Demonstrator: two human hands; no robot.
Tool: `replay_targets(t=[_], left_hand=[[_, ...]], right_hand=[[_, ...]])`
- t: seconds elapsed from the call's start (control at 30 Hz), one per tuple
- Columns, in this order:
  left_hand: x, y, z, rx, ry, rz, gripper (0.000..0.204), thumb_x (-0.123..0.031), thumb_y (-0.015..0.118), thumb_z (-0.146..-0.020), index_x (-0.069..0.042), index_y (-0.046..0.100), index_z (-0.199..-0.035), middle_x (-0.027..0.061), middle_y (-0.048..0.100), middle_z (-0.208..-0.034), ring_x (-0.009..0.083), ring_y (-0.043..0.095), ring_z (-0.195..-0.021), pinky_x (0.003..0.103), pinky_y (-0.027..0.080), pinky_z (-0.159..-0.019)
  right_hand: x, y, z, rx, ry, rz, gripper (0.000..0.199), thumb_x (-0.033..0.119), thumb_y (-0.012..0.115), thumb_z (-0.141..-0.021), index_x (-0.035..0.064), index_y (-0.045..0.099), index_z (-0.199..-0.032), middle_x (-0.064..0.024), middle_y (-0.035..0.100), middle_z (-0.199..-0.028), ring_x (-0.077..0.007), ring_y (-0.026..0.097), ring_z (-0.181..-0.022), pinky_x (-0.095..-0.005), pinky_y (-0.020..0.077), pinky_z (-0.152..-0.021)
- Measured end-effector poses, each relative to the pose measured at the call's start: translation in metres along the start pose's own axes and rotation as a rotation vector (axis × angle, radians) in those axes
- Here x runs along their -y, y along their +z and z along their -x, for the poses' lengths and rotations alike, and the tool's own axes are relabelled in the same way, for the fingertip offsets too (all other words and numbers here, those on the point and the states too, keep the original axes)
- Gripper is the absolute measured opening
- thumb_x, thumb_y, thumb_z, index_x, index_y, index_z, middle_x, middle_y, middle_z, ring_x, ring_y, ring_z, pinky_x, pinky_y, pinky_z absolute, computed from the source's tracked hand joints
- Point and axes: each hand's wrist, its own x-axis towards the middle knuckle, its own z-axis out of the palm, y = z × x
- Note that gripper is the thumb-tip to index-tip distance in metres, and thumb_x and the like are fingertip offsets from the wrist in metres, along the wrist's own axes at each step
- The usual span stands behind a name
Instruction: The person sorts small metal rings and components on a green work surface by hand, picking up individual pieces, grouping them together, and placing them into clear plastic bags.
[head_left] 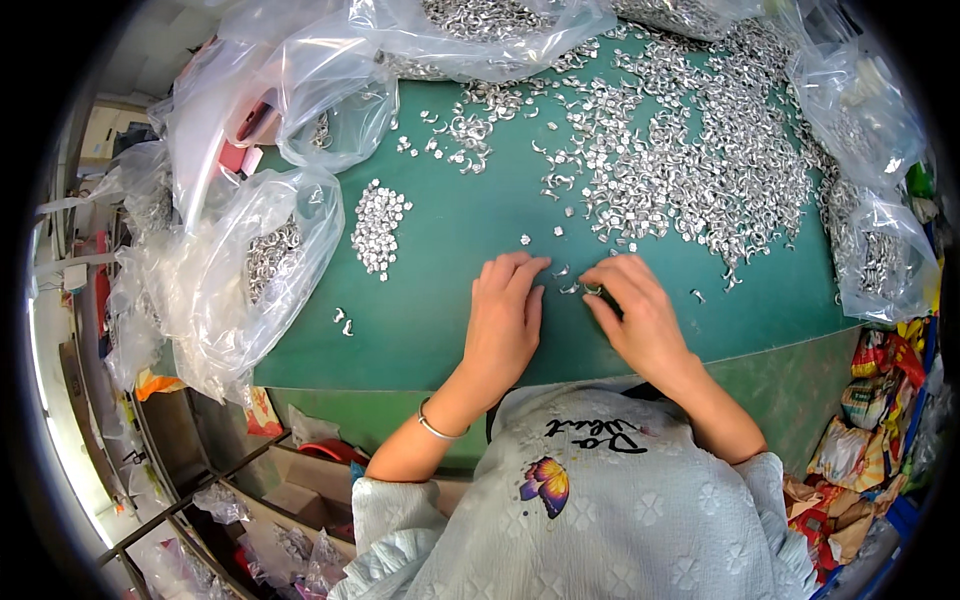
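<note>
Both hands rest palm-down on the green table (pixel 440 330), mid-frame. The left hand (pixel 505 320) lies flat, fingers together, tips just short of a few loose metal pieces (pixel 566 285). The right hand (pixel 640 315) curls its fingertips onto one piece, pressing rather than lifting it. The big heap (pixel 700 150) fills the upper right; a small sorted pile (pixel 380 228) sits apart, upper left, beside open plastic bags (pixel 270 260) within easy reach.

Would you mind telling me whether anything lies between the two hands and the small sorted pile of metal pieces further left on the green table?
Nothing visible does. Bare green table separates the left hand and right hand from the small pile; only a few loose pieces lie lower left, off that line.
</note>
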Motion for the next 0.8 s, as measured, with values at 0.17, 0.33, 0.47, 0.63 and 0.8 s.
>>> replay_targets(t=[0.17,0.33,0.47,0.63,0.8], left_hand=[[0.002,-0.015,0.015,-0.084,-0.041,-0.036,0.030,0.006,0.058,-0.079,0.000,0.057,-0.109,0.0140,0.054,-0.104,0.0315,0.052,-0.096,0.037,0.042,-0.083],[0.001,-0.016,0.035,-0.126,-0.137,-0.109,0.031,0.007,0.059,-0.078,0.001,0.057,-0.109,0.0155,0.053,-0.103,0.0314,0.053,-0.094,0.037,0.043,-0.083],[0.011,-0.013,0.051,-0.079,-0.141,0.009,0.034,0.004,0.059,-0.079,0.002,0.055,-0.112,0.0159,0.051,-0.107,0.0318,0.050,-0.096,0.040,0.041,-0.085],[-0.004,-0.008,0.052,-0.048,-0.142,0.017,0.049,-0.001,0.071,-0.072,0.001,0.053,-0.117,0.0158,0.049,-0.112,0.0327,0.047,-0.102,0.039,0.040,-0.089],[-0.005,-0.002,0.051,-0.015,-0.097,-0.017,0.056,-0.009,0.077,-0.068,-0.001,0.053,-0.118,0.0147,0.048,-0.112,0.0311,0.046,-0.101,0.039,0.039,-0.088]], right_hand=[[0.003,-0.012,0.005,0.048,0.172,0.000,0.022,-0.001,0.065,-0.077,0.0004,0.056,-0.097,-0.0137,0.056,-0.092,-0.0341,0.057,-0.085,-0.0403,0.0474,-0.071],[0.016,0.017,0.016,0.209,-0.082,0.176,0.021,0.002,0.063,-0.076,0.0009,0.057,-0.096,-0.0131,0.053,-0.098,-0.0297,0.056,-0.093,-0.0385,0.0479,-0.076],[0.025,0.032,0.010,0.167,-0.144,-0.134,0.023,0.004,0.064,-0.077,-0.0004,0.058,-0.098,-0.0132,0.054,-0.097,-0.0319,0.055,-0.091,-0.0387,0.0476,-0.075],[0.015,0.020,0.004,-0.003,-0.076,0.182,0.025,0.002,0.063,-0.075,-0.0005,0.057,-0.099,-0.0130,0.055,-0.096,-0.0332,0.055,-0.089,-0.0399,0.0468,-0.076],[0.024,0.039,0.008,0.167,-0.193,-0.051,0.026,-0.001,0.060,-0.072,-0.0011,0.058,-0.098,-0.0123,0.055,-0.099,-0.0304,0.054,-0.091,-0.0387,0.0461,-0.078]])
